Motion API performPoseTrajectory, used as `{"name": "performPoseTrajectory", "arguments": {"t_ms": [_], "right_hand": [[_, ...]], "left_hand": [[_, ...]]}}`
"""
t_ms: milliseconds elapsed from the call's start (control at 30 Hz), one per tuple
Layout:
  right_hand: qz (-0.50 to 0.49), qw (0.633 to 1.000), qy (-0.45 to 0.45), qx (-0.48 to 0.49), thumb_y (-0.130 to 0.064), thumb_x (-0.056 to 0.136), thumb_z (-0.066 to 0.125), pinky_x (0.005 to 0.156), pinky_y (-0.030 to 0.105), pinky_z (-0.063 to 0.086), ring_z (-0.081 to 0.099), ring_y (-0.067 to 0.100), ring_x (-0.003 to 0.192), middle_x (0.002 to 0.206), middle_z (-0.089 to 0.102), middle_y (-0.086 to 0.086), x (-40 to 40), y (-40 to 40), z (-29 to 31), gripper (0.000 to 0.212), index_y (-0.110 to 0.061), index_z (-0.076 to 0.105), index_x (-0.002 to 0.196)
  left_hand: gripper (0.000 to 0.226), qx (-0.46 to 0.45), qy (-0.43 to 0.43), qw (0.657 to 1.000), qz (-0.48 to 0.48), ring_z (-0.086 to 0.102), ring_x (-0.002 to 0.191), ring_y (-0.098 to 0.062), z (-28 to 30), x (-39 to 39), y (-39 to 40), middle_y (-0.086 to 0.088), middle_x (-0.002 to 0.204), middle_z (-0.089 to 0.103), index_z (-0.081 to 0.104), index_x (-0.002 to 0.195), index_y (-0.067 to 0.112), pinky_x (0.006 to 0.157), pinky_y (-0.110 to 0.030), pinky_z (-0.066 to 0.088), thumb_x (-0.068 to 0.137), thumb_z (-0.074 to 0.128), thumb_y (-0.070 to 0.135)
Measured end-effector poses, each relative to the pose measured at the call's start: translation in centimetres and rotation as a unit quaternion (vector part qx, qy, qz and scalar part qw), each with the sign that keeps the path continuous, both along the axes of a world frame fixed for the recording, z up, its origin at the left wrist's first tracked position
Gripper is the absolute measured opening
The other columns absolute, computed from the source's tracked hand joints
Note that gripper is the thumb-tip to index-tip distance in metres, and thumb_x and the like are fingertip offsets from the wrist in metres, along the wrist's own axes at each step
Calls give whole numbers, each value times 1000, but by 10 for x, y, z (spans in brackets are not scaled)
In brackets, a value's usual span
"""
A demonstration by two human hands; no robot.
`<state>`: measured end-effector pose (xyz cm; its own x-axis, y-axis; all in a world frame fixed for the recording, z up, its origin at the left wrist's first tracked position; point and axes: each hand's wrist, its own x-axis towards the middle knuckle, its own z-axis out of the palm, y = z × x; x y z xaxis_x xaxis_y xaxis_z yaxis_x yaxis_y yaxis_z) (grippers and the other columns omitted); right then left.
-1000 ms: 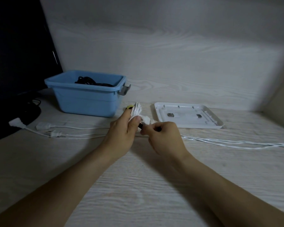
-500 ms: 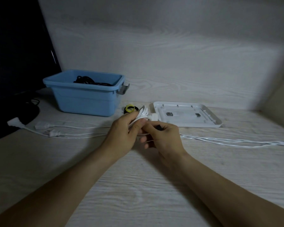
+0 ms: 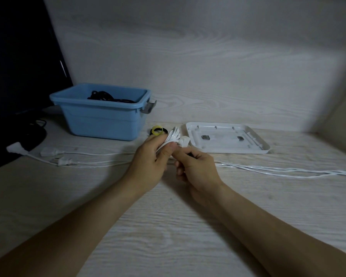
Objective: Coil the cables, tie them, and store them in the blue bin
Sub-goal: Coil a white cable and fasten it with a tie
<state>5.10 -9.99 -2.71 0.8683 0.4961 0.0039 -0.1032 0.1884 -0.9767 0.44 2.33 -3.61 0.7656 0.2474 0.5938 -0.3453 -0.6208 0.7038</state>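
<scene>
My left hand [image 3: 151, 159] grips a small coiled white cable [image 3: 173, 137] whose loops and white plug stick out above the thumb. My right hand [image 3: 196, 166] is curled right beside it and pinches something dark and thin at the coil's base, mostly hidden by the fingers. The blue bin [image 3: 102, 112] stands at the back left with black cables [image 3: 106, 96] inside. Loose white cables [image 3: 84, 158] with plugs lie across the table behind my hands and run off to the right [image 3: 288, 169].
A yellow band and a black band [image 3: 157, 130] lie next to the bin. A white tray-like lid [image 3: 228, 139] sits at the right behind my hands. A dark monitor [image 3: 18, 66] and black wires [image 3: 34, 128] fill the far left.
My left hand has tilted the white coil down and to the right, uncovering the yellow band. My right hand has moved in closer under the coil.
</scene>
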Motion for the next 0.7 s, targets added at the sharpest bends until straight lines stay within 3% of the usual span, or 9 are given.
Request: {"name": "performPoseTrajectory", "arguments": {"t_ms": [67,200,300,400,533,700], "right_hand": [[34,999,28,14,-13,96,61,46,23,35,47,9,44,56,54,2,-1,0,2,37,-16,63,60],[144,986,63,51,-20,100,50,46,22,29,44,7,47,65,48,0,-2,0,8,21,-13,57,81],[220,967,112,63,-25,101,47,42,21,21,30,7,44,61,38,-4,-1,0,8,17,-19,53,86],[269,948,147,89,-22,97,45,46,23,14,21,6,41,54,30,-7,0,0,4,13,-24,50,85],[319,924,171,122,-19,82,55,43,22,15,23,4,35,47,29,-10,2,-2,3,8,-25,49,81],[324,919,190,117,-20,88,53,43,20,15,24,5,32,43,26,-11,4,-4,0,15,-25,49,74]], "left_hand": [[26,0,5,1000,6,53,62,-4,-1,1,1,1,76,52,62,95,4,61,-19,43,102,48,26],[26,-28,41,999,16,62,66,-17,-1,0,3,-1,76,59,52,95,17,63,-41,53,102,42,40],[13,-35,67,996,47,59,68,-4,1,-2,2,8,77,60,45,106,22,63,-25,47,104,39,33],[14,-45,78,995,53,56,75,11,4,-5,0,12,87,57,39,110,17,63,-7,41,104,41,30],[16,-13,90,996,24,55,74,14,6,-8,0,13,89,57,33,110,18,62,-6,42,103,40,31],[16,17,105,994,-6,57,76,3,8,-10,2,9,88,60,35,110,18,65,-12,43,102,45,28]]}}
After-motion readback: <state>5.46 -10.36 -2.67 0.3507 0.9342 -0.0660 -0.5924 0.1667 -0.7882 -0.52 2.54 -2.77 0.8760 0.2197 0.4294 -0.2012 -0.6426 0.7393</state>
